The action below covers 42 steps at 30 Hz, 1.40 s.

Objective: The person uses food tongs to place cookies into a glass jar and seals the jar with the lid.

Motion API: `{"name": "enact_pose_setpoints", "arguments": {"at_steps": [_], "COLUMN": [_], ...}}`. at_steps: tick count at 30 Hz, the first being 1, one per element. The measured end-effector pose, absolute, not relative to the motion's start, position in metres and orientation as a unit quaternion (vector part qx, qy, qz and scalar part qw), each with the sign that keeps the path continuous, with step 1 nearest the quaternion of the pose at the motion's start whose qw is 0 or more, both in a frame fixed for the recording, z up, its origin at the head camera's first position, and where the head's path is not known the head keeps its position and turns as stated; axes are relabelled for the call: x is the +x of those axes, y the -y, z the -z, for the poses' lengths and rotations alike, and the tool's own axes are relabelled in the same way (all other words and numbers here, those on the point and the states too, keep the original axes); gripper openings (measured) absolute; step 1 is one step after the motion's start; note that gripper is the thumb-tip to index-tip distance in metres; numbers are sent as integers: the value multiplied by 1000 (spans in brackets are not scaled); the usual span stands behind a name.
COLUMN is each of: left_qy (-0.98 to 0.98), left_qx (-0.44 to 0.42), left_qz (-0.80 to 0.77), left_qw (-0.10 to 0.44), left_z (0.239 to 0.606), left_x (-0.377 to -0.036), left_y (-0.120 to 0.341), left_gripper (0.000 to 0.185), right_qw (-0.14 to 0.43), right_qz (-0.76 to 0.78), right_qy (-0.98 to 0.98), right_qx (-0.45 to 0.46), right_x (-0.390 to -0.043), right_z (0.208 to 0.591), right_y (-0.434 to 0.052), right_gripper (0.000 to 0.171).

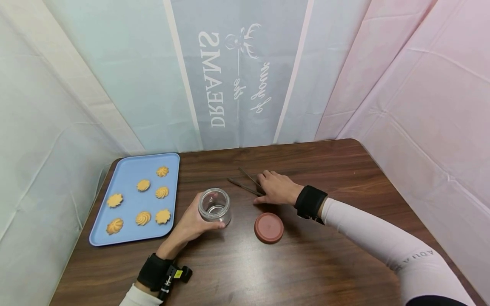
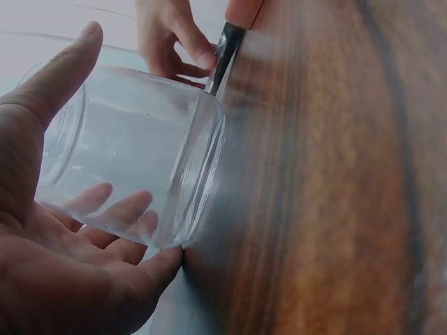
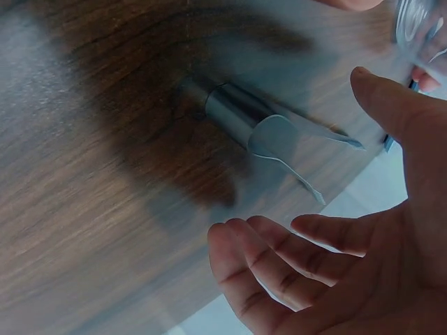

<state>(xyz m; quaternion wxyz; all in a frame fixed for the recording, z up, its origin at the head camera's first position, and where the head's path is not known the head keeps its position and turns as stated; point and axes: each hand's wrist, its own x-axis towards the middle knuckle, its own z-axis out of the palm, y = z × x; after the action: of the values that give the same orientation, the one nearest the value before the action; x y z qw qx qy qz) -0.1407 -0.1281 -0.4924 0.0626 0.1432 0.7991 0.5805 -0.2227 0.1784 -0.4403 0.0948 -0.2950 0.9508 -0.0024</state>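
Note:
A clear glass jar (image 1: 214,206) with its mouth facing up is near the middle of the table. My left hand (image 1: 191,223) grips it from the side, thumb and fingers round the wall. In the left wrist view, the jar's base (image 2: 195,174) is close to the wood. To the right, my right hand (image 1: 278,189) hovers over metal tongs (image 1: 243,185) lying with their arms spread. The right wrist view has loosely bent fingers apart from the tongs' rounded end (image 3: 241,115). A round reddish-brown lid (image 1: 269,228) lies just below that hand.
At the left of the table, a blue tray (image 1: 130,170) carries several golden cookies (image 1: 143,218) spaced apart. Fabric curtains (image 1: 249,136) hang along the table's back edge and both sides.

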Motion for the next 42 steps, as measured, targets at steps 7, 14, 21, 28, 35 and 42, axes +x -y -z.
{"name": "enact_pose_setpoints", "arguments": {"at_steps": [7,14,21,28,35,42], "left_qy": [-789,-768,-749,-745,-750,-749], "left_qx": [133,167,193,189,180,179], "left_qz": [-596,-616,-632,-639,-636,-637], "left_qw": [70,53,44,32,27,25], "left_z": [490,485,479,477,473,470], "left_x": [-141,-141,-142,-141,-138,-137], "left_y": [129,134,137,139,139,141], "left_gripper": [101,101,97,86,77,72], "right_qw": [113,119,134,136,143,134], "right_qz": [-14,-16,-14,-12,-3,4], "right_qy": [-951,-950,-946,-941,-939,-939], "right_qx": [-286,-288,-293,-311,-314,-317], "right_x": [-228,-233,-236,-238,-239,-242], "right_z": [444,447,444,442,442,443], "right_y": [-173,-169,-163,-160,-156,-155], "right_gripper": [84,79,73,62,60,54]}}
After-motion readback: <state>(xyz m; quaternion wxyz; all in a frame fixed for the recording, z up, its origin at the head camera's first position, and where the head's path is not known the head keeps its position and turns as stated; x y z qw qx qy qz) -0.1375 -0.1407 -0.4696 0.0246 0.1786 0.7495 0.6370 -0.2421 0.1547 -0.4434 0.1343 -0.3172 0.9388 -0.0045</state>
